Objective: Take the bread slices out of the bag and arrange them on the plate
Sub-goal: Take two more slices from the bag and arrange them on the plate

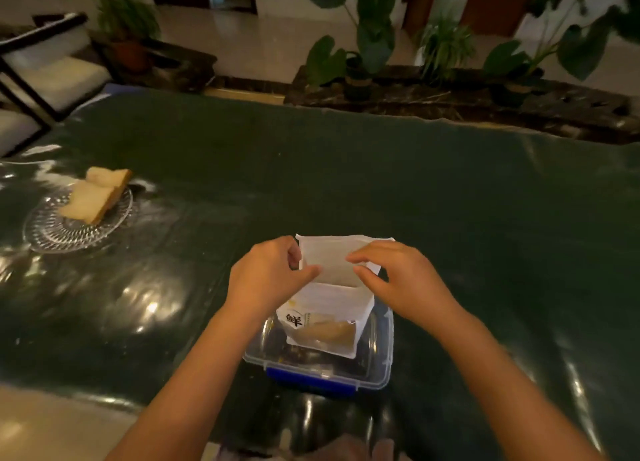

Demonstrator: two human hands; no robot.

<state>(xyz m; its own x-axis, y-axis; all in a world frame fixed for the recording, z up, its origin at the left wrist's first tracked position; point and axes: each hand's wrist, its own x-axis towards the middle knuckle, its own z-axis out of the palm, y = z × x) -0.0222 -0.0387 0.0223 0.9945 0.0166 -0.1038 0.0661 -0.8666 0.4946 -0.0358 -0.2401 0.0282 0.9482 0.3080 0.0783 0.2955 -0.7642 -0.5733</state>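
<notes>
A white bread bag stands upright in a clear plastic box near the table's front edge. Bread shows through the bag's lower window. My left hand pinches the left side of the bag's top flap. My right hand pinches the right side of the same flap. Far to the left lies a clear glass plate with two bread slices on it, one leaning over the other and past the plate's far rim.
The table is covered by a dark green glossy sheet. The box has a blue clip at its front. Behind the table stand potted plants on a dark ledge, and a chair at the far left.
</notes>
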